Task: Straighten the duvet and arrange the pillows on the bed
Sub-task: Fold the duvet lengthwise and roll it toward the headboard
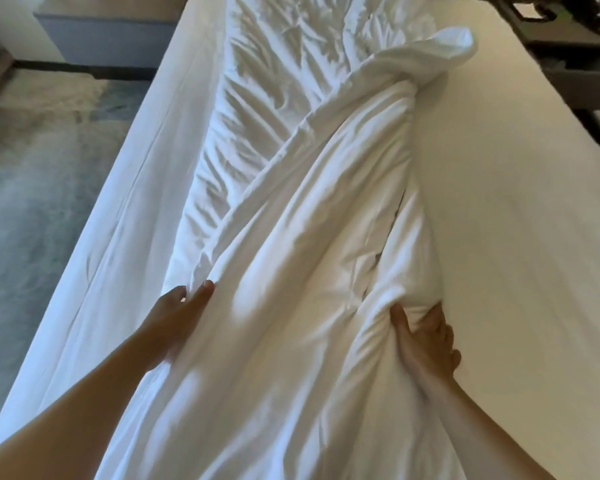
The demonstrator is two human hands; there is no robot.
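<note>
A white duvet (309, 188) lies bunched in a long, creased heap down the middle of the bed (520, 209), with a folded corner sticking up at the far right. My left hand (179, 317) pinches a fold of the duvet at its near left edge. My right hand (425, 341) is clenched around a thick bunch of the duvet at its near right edge. The white sheet shows bare on both sides of the heap. No pillows are in view.
Grey mottled carpet (42, 188) runs along the left side of the bed. A grey bench or cabinet (108, 32) stands at the far left. Dark furniture (575, 53) sits past the bed's far right corner.
</note>
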